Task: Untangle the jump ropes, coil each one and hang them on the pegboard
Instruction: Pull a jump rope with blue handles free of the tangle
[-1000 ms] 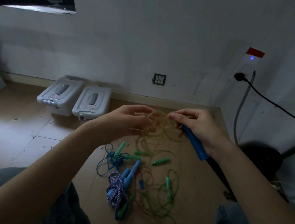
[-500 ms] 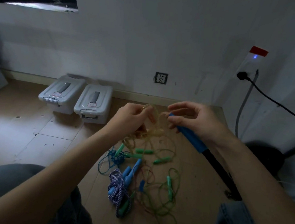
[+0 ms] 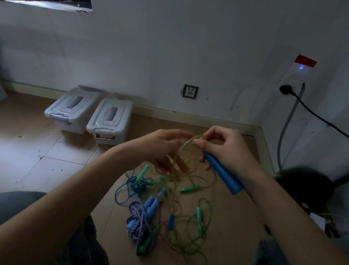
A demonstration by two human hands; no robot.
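Observation:
A tangle of jump ropes (image 3: 174,214) lies on the floor between my knees: thin green and blue cords, green handles, blue handles, and a purple-and-white braided rope (image 3: 138,220). A translucent yellowish rope (image 3: 188,154) rises from the pile in small loops between my hands. My left hand (image 3: 164,146) holds those loops with curled fingers. My right hand (image 3: 225,149) pinches the same rope at the top and grips its blue handle (image 3: 222,174), which sticks out down and to the right. No pegboard is in view.
Two grey lidded plastic boxes (image 3: 90,114) stand against the far wall. A wall socket (image 3: 190,91) sits above the skirting. On the right wall a black plug and cable (image 3: 310,110) run from an outlet, above a dark round object (image 3: 306,186) on the floor.
Both hands have stayed together on the yellowish rope and shifted slightly. The right fingers now pinch the top of the loop, and the coil between the hands looks tighter.

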